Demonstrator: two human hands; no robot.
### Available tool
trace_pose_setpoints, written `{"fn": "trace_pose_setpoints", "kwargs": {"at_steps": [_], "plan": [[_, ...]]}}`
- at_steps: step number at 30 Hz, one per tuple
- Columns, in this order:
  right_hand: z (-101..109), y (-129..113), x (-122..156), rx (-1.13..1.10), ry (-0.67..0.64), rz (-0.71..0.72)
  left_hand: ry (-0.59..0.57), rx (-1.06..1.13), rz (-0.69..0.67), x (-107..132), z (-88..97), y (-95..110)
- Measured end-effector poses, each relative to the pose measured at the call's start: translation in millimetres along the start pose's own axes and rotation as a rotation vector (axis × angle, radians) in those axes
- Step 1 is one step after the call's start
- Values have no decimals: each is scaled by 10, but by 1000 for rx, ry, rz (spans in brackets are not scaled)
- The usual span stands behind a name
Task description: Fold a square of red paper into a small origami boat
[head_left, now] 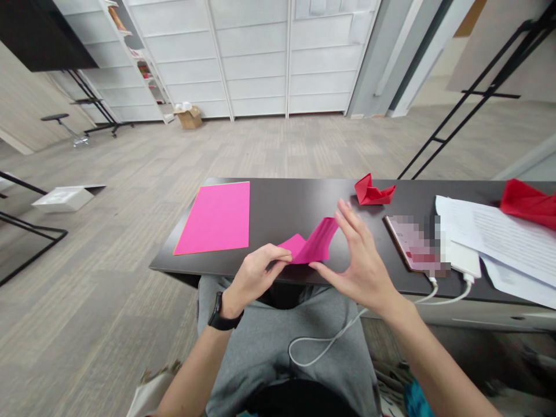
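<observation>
A folded sheet of pink paper [313, 246] is held just above the near edge of the dark table, its right part rising at a slant. My left hand [263, 267] pinches its left lower end between thumb and fingers; a black band is on that wrist. On the other side my right hand [358, 258] is open, fingers stretched upward near the paper's raised right edge and thumb at its lower edge. Beyond the right hand stands a red folded paper boat [374, 191]. A stack of flat pink paper [215, 217] lies to the left.
Right of my hands, a phone [414, 246] and a white power bank [463, 259] lie with white cables [330, 341] running to my lap. Printed sheets [499, 231] and another red folded paper piece [532, 202] are at the far right of the table [286, 200].
</observation>
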State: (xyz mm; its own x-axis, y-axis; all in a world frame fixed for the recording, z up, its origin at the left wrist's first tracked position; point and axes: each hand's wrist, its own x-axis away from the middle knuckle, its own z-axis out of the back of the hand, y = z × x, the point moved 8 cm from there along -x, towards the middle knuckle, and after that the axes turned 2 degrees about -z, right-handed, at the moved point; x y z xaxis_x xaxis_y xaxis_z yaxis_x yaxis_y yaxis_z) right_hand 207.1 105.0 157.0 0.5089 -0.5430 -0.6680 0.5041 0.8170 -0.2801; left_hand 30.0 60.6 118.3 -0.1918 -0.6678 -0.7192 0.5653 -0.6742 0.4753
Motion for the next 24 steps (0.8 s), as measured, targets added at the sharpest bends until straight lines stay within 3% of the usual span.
{"fn": "trace_pose_setpoints", "kwargs": {"at_steps": [3, 6, 10, 15, 18, 24], "plan": [[29, 63, -52, -57, 4, -15, 4, 1, -50, -33, -3, 107], [124, 123, 6, -134, 101, -30, 40, 17, -11, -23, 7, 120], [162, 106, 124, -207, 100, 2, 60, -5, 17, -16, 15, 128], [107, 97, 397, -206, 84, 95, -54, -143, -47, 83, -105, 179], [-60, 177, 630, -115, -23, 114, -147, -237, -115, 250, -274, 196], [-377, 405, 951, -47, -306, 4, -365, -390, -196, 582, -683, 120]]}}
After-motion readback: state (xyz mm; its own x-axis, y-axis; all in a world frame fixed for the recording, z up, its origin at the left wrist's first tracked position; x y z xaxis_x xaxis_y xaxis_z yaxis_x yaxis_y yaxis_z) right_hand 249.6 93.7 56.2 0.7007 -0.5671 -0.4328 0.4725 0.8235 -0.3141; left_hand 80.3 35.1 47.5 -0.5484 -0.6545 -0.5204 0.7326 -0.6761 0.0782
